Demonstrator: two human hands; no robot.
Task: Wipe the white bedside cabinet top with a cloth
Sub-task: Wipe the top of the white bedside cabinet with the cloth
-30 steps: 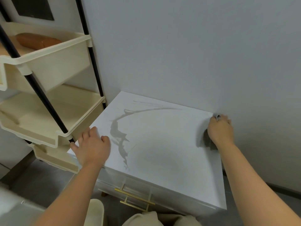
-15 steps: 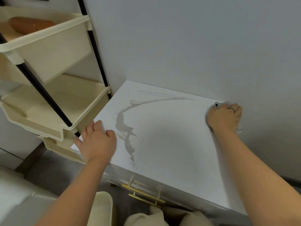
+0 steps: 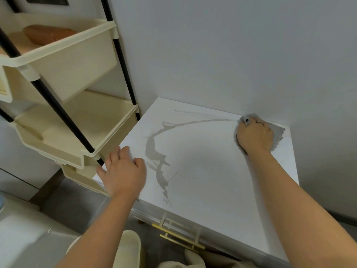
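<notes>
The white bedside cabinet top (image 3: pixel 208 171) stands against the wall, with a grey curved smear (image 3: pixel 156 153) across its left half. My right hand (image 3: pixel 254 135) grips a grey cloth (image 3: pixel 277 135) and presses it on the top near the far right corner by the wall. Most of the cloth is hidden under the hand; one edge fans out to the right. My left hand (image 3: pixel 123 173) rests flat on the top's front left corner, fingers spread.
A cream tiered trolley (image 3: pixel 63 120) with black poles stands close against the cabinet's left side; a brown object (image 3: pixel 48 34) lies in its upper tray. Gold drawer handles (image 3: pixel 179 236) show on the cabinet front. The grey wall (image 3: pixel 231 55) borders the back and right.
My right hand with the cloth has slid left along the back edge, away from the far right corner, and more cloth shows now. My left hand has stayed on the front left corner.
</notes>
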